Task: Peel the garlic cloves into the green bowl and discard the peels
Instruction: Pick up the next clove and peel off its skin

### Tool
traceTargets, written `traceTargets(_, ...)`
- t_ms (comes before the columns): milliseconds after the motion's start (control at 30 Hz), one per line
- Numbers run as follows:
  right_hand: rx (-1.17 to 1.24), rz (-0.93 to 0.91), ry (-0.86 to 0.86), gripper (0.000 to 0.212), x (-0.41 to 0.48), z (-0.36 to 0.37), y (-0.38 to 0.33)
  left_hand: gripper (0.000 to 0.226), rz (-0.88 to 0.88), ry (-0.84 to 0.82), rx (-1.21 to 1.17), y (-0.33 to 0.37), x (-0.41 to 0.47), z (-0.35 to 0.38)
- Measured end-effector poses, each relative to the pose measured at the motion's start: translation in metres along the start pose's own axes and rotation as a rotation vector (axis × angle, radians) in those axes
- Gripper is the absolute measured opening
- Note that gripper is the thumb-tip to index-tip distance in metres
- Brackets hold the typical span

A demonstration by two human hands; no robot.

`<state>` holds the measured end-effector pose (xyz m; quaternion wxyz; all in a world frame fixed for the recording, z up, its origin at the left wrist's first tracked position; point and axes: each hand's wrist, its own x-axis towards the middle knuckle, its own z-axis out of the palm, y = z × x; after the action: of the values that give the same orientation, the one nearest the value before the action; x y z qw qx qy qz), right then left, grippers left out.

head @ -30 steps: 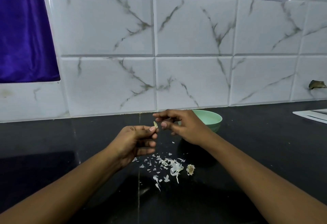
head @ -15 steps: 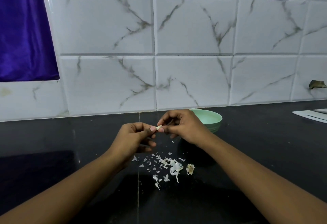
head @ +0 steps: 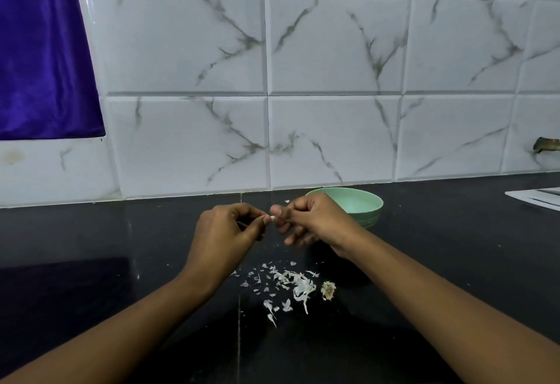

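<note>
Raised over the counter [head: 91,232], the left hand [head: 224,232] and right hand [head: 315,220] are pinching one garlic clove [head: 273,218] between curled fingertips, hiding most of it, the right hand also covering part of the green bowl [head: 360,201] behind it.

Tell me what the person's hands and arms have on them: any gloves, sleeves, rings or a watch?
Nothing worn shows. The left hand and right hand are bare, with no gloves or rings to be seen. The left forearm and right forearm are uncovered to the frame's edge: no sleeve, watch or bracelet.
</note>
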<state>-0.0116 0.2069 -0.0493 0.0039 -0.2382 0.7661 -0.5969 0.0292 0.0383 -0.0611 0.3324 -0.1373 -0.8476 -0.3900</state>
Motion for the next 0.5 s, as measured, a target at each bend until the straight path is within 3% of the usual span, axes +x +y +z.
traceTargets(200, 0.015, -0.082, 0.016, 0.016, 0.0044, 0.0045, 0.0051, 0.006, 0.036, 0.017, 0.062, -0.0010, -0.0016, 0.0008)
traceTargets(433, -0.122, -0.309, 0.041, 0.033, 0.0032, 0.0037, 0.0046, 0.008, -0.025, 0.008, -0.053, -0.0002, 0.0007, -0.0011)
traceTargets(500, -0.155, -0.333, 0.045, 0.028, 0.0038, 0.0024, 0.0054, 0.010, -0.071, -0.020, -0.128, -0.0012, 0.0016, -0.0007)
